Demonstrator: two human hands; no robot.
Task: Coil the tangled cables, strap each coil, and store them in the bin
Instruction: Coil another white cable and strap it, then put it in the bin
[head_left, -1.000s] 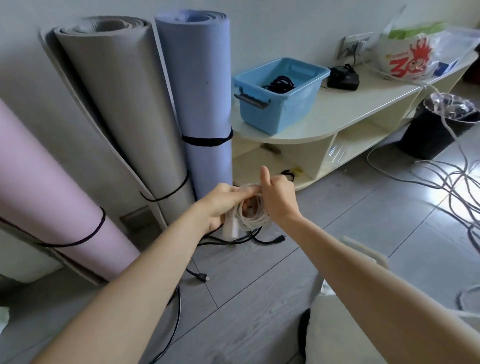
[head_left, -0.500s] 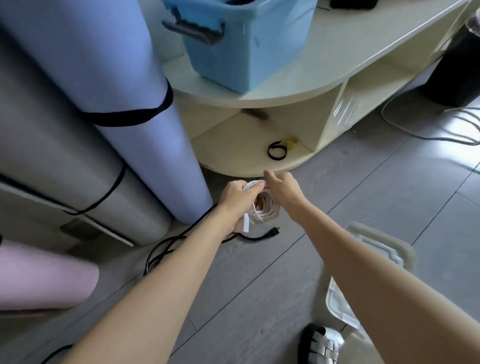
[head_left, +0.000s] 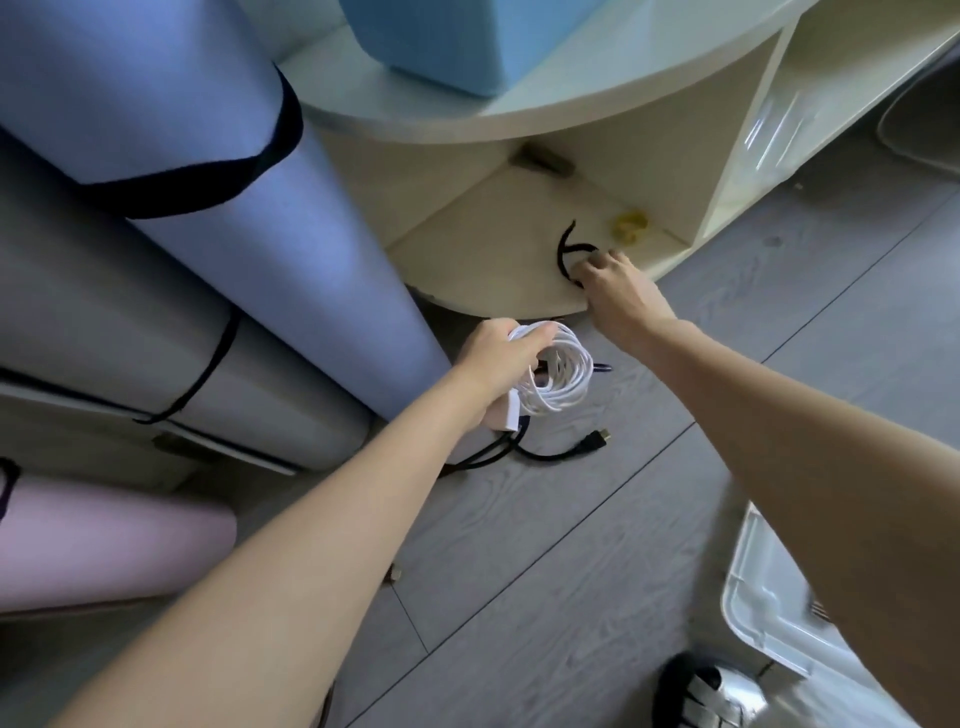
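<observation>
White cable coil (head_left: 558, 374) hangs gripped in left hand (head_left: 501, 358); outstretched right hand (head_left: 615, 283) fingers pinch black strap (head_left: 563, 254) on shelf (head_left: 493, 260).

— Where are you looking from?
— Your one head camera looks steeply down and forward, close over both forearms.
— Facing what?
— The low shelf (head_left: 498, 270) ahead, the grey floor (head_left: 571, 545) beneath you.

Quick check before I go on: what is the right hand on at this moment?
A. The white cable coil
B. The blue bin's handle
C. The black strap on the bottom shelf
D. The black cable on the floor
C: the right hand is curled over the black strap on the bottom shelf, while the left hand holds the white cable coil.
</observation>
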